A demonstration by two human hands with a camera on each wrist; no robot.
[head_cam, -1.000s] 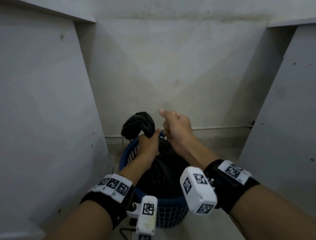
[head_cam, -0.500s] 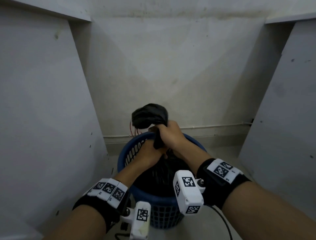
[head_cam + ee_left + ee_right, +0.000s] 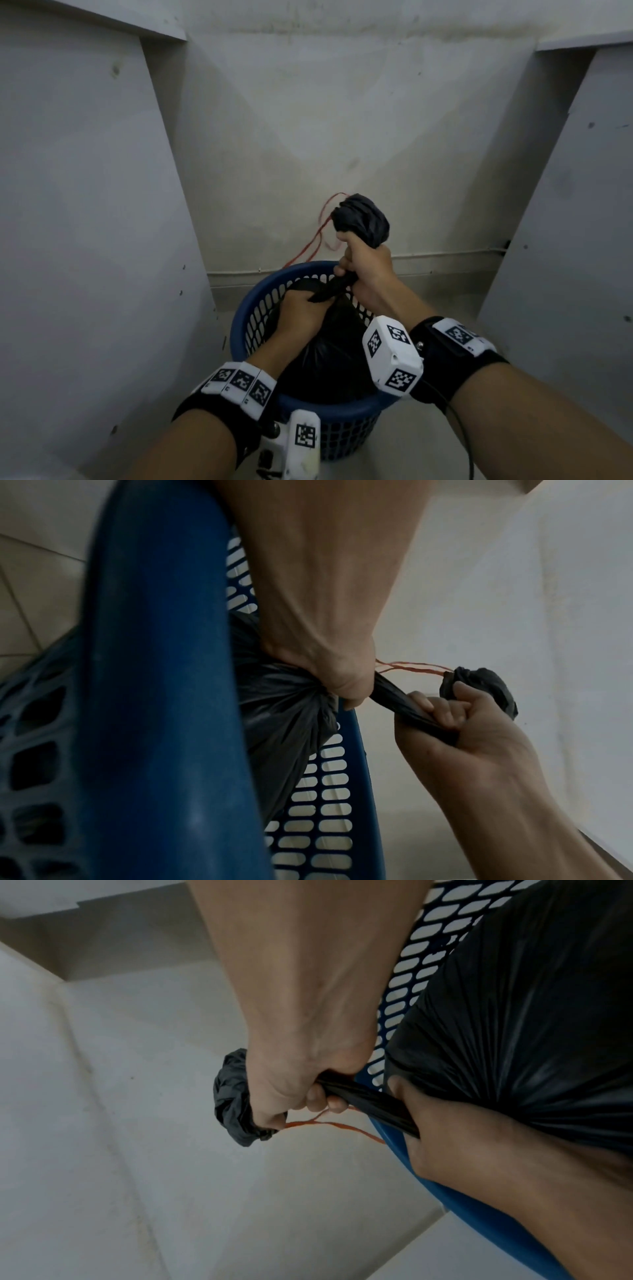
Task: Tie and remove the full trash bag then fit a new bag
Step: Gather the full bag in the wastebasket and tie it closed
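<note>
Two hands on one black trash bag (image 3: 329,356), which sits in one blue slotted basket (image 3: 246,329) on the floor. Left hand (image 3: 301,313) has its fingers (image 3: 346,693) clenched round the gathered neck right at the bag body, low inside the basket rim. Right hand (image 3: 368,270) is fisted on the same twisted neck (image 3: 394,699) just above and to the right; fingers (image 3: 316,1097) wrapped tight. Neck's long axis runs from the left hand up and right to the right fist, over the far rim. One crumpled wad of bag end (image 3: 361,219) sticks out the top of the right fist, pointing up toward the back wall. One red string (image 3: 320,236) trails from the wad down behind the basket. Grey panels close in on both sides; basket is wedged between them near the wall.
</note>
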